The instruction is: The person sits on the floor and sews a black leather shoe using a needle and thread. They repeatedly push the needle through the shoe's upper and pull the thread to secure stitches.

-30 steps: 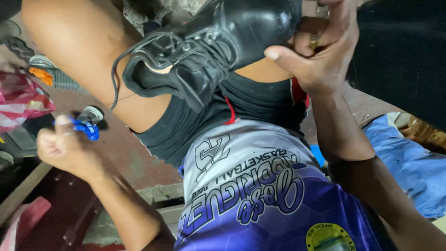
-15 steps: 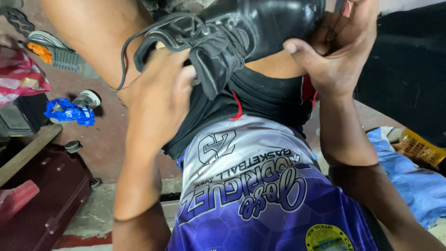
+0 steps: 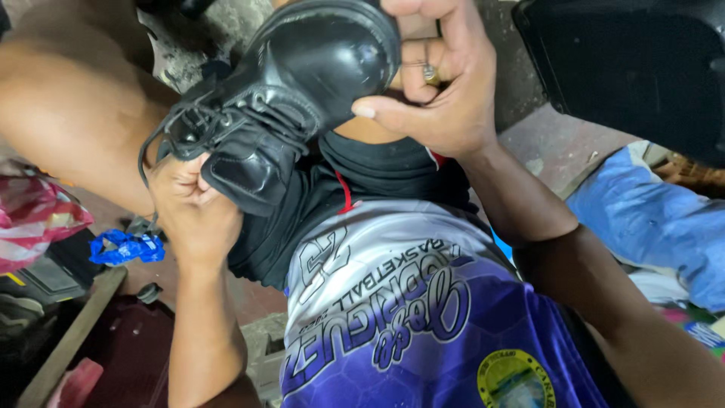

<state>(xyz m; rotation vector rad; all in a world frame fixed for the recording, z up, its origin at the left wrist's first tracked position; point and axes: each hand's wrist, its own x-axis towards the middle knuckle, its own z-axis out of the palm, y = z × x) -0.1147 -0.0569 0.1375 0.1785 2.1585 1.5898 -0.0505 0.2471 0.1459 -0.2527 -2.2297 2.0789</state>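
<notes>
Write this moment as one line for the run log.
left hand: grips heel end of black lace-up shoe | right hand: holds toe end | shoe: over lap

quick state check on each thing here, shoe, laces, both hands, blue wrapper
black shoe: held up over the lap, toe toward the right hand, opening toward the left
laces: loose, ends hanging
left hand: closed on the shoe's opening edge
right hand: wrapped around the toe and sole, ring on one finger
blue wrapper: crumpled on the floor, untouched
</notes>
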